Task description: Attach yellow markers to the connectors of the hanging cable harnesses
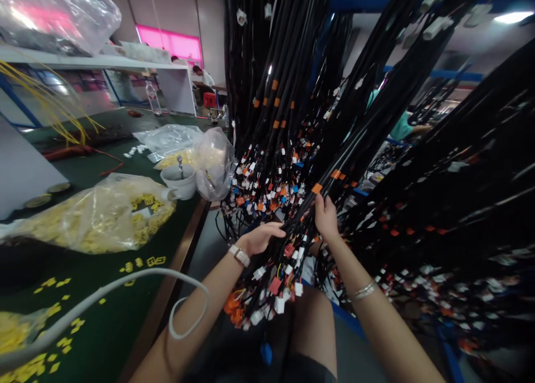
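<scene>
A black wire harness bundle (301,209) slants down toward my lap, marked by orange tape bands (316,188). My left hand (263,238), with a watch on its wrist, is closed around the lower part of the bundle. Higher up, my right hand (326,218) grips the same bundle just below an orange band, thumb on top. Below my hands the wires fan out into white connectors (279,305), red connectors (275,285) and an orange cluster (234,309). My fingers are partly hidden behind the wires.
More black harnesses (267,48) hang ahead and to the right. On the green table (137,316) at left lie bags of yellow clips (100,216), a white cup (180,181) and loose yellow pieces (67,341). A grey cable (125,277) arcs over the table edge. People work in the background.
</scene>
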### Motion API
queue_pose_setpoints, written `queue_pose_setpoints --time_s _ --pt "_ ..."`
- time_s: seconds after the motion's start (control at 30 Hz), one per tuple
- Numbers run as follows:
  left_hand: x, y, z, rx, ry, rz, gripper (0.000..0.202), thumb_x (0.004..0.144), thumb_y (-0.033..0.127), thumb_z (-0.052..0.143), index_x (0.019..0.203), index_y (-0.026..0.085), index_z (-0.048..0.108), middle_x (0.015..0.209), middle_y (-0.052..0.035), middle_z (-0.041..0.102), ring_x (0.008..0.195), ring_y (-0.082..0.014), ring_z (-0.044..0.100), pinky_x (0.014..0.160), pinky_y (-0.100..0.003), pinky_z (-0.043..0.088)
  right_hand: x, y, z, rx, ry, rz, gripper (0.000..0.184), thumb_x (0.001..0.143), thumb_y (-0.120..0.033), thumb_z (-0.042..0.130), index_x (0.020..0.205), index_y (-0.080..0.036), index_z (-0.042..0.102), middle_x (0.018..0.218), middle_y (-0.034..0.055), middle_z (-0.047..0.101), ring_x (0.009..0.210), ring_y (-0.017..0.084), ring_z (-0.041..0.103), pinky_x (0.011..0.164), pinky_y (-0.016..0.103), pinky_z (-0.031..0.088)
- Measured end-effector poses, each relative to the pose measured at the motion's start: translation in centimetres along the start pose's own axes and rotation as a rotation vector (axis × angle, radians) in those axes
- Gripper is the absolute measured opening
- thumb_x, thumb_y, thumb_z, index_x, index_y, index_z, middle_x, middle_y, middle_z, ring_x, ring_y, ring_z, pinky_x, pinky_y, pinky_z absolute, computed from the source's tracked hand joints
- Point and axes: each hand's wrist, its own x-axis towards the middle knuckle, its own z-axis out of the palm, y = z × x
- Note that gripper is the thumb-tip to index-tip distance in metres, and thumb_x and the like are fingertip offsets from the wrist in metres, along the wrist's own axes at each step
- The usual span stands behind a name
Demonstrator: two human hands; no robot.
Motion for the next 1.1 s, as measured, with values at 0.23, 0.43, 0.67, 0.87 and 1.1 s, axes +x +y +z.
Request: queue_pose_setpoints --time_s 0.23,0.43,0.67,0.87,1.1 --pt "-1.9 -0.2 1.5 -0.084 -0.173 0.021 0.031 0.059 0.025 0.064 0.086 0.01 0.064 0.077 -0.0102 0.065 0.067 -0.0207 0.062 0.068 -0.035 0.049 1.1 0.8 -0.3 -0.051 0.003 -0.02 0.043 0.083 -0.057 0.035 0.083 -0.02 0.056 0.063 0.0016 0.056 0.061 0.019 0.052 0.061 0.032 0.041" --pt "-2.3 -0.1 1.7 0.012 -0.167 0.053 0.043 0.063 0.026 0.064 0.103 0.012 0.061 0.088 -0.0085 0.064 0.076 -0.0186 0.061 0.075 -0.032 0.046 0.9 1.5 0.2 -0.035 0.007 -0.005 0.044 0.083 -0.059 0.033 0.091 -0.021 0.055 0.066 0.0008 0.055 0.059 0.018 0.05 0.06 0.032 0.04" --pt "-1.1 1.3 2.6 0.742 0.192 0.313 0.071 0.064 0.04 0.073 0.127 0.02 0.047 0.122 -0.0092 0.054 0.108 -0.0229 0.051 0.094 -0.034 0.038 -0.3 -0.6 0.6 -0.093 -0.051 0.013 0.048 0.084 -0.062 0.029 0.099 -0.023 0.055 0.08 0.004 0.059 0.072 0.022 0.055 0.068 0.035 0.043" --pt "2.3 0.8 2.4 0.956 0.406 0.41 0.062 0.056 0.041 0.076 0.111 0.017 0.058 0.097 -0.0049 0.065 0.087 -0.021 0.059 0.077 -0.029 0.045 -0.2 -2.6 -0.1 0.15 -0.294 0.201 0.051 0.082 -0.064 0.038 0.109 -0.026 0.056 0.09 0.0037 0.065 0.08 0.021 0.059 0.063 0.031 0.046" --pt "3.3 0.7 1.7 0.688 0.238 0.226 0.02 0.064 0.024 0.067 0.079 0.013 0.063 0.068 -0.0003 0.064 0.061 -0.0119 0.057 0.06 -0.021 0.044 5.4 2.6 -5.1 0.298 -0.147 0.479 0.047 0.076 -0.066 0.048 0.085 -0.021 0.058 0.071 0.006 0.064 0.063 0.019 0.062 0.058 0.032 0.052"
